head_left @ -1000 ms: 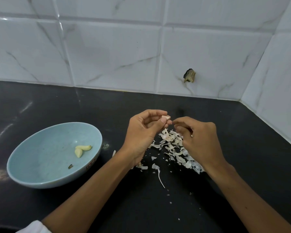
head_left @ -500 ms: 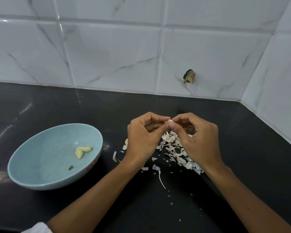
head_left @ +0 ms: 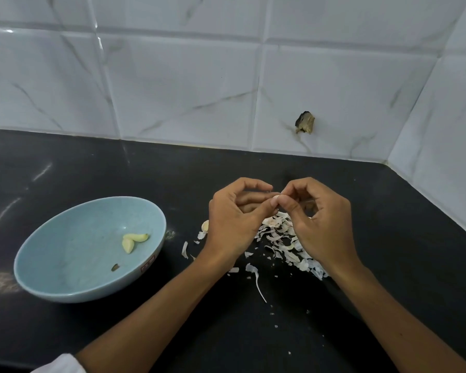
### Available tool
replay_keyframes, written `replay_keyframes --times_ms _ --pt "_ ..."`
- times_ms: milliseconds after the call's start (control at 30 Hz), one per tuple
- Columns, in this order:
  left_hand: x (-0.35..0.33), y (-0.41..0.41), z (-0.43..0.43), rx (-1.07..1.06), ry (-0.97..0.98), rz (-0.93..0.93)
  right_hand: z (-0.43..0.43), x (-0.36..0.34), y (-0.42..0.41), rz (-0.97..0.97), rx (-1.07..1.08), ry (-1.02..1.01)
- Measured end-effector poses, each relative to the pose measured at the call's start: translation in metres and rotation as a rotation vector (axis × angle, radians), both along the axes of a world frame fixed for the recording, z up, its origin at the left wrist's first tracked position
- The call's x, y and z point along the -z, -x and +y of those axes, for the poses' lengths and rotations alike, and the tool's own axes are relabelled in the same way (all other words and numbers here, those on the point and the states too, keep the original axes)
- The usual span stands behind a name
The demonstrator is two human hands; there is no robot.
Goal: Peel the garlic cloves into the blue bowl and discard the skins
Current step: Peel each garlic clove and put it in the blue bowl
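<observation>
A pale garlic clove (head_left: 276, 197) is pinched between the fingertips of both hands, a little above the counter. My left hand (head_left: 236, 223) holds it from the left with thumb and forefinger. My right hand (head_left: 318, 222) pinches it from the right, fingers curled. Under the hands lies a heap of white garlic skins (head_left: 283, 243). The blue bowl (head_left: 65, 275) stands at the left and holds two peeled cloves (head_left: 132, 240) and a small dark scrap (head_left: 115, 267). One unpeeled clove (head_left: 205, 225) lies just left of my left hand.
The black counter (head_left: 388, 265) runs back to a white tiled wall (head_left: 172, 90), which turns a corner at the right. A chipped hole (head_left: 305, 122) shows in a tile. Loose skin strips (head_left: 256, 278) lie scattered toward the front.
My right hand has closed in on the clove held by my left hand, and both now pinch it together. The bowl has not moved.
</observation>
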State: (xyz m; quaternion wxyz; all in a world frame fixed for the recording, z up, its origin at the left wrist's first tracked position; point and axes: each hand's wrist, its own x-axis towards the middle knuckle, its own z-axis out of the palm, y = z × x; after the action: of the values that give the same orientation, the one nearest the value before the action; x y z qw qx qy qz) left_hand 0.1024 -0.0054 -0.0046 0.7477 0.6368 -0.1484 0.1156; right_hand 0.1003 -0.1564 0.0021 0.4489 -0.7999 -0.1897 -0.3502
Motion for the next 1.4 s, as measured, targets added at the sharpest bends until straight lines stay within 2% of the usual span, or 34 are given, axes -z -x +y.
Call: replay_keyframes --times_ms 133,367,733,1000,1100,1233,1400 --pt "0.002 0.002 -0.003 -0.079 -0.118 -0.128 0.0 0.003 -0.001 -0.006 0.058 0.032" --pt "0.005 0.009 -0.007 -0.121 -0.179 -0.223 0.003 0.007 -0.002 0.021 0.084 0.033" --pt "0.004 0.024 -0.018 -0.204 -0.039 -0.185 0.007 0.007 -0.001 -0.43 0.362 0.338" --pt "0.003 0.027 -0.023 -0.144 0.046 -0.106 0.003 0.002 -0.001 -0.569 0.389 0.445" --pt "0.001 0.025 -0.021 -0.119 0.065 -0.104 0.004 0.007 -0.003 -0.496 0.373 0.372" --pt "-0.003 0.02 -0.019 -0.086 0.088 -0.121 0.005 0.01 -0.01 -0.253 0.142 0.073" --pt "-0.003 0.013 -0.013 -0.149 0.103 -0.144 0.004 0.006 -0.007 -0.112 -0.017 -0.064"
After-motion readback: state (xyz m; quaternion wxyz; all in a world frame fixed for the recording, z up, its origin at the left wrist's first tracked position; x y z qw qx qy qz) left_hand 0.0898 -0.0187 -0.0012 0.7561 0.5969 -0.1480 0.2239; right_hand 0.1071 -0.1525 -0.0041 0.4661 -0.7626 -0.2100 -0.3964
